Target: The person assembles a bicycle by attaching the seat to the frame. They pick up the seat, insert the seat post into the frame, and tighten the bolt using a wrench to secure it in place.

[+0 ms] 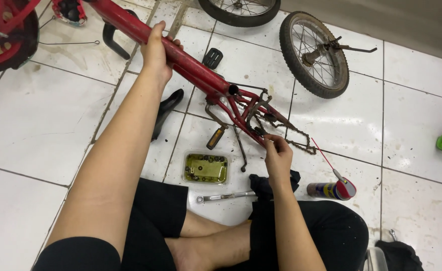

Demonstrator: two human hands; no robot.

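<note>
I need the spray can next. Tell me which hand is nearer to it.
Right. The right hand is at the rusty chain, just up and left of the spray can on the floor. The left hand grips the red frame tube, far across the frame.

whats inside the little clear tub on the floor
The clear tub holds murky yellow-green liquid with small dark metal parts, like nuts and bearings, around its edges. Whatever sits deeper in the liquid cannot be made out.
</note>
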